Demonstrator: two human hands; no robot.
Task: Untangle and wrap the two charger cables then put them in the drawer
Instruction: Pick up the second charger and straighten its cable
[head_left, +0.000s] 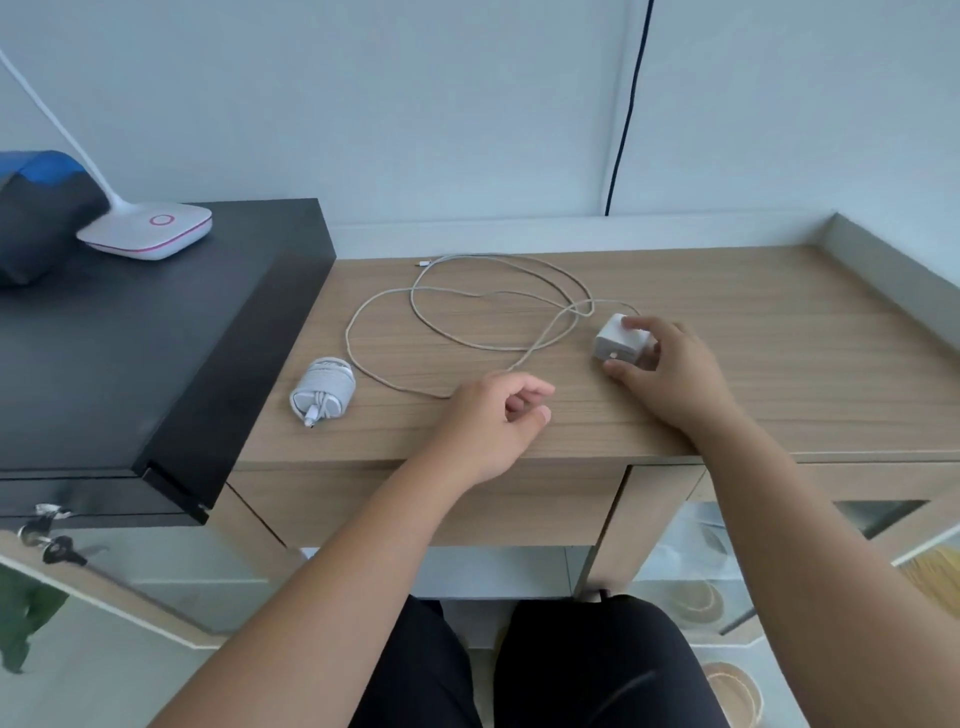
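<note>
White cord (467, 306) sprawls in loose loops over the wooden desk (753, 332), its plug end near the wall. The right hand (670, 369) curls round the square charger brick (621, 340), likely anchoring it for winding. The left hand (493, 421), fingers loosely curled, sits over the cord's near stretch; whether it pinches the cord I cannot tell. One wrapped charger (323, 391) lies finished beside the black cabinet (156, 332), awaiting the drawer.

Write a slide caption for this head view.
One charger lies wrapped on the desk; right hand grips the other's plug, its cable loose.
</note>
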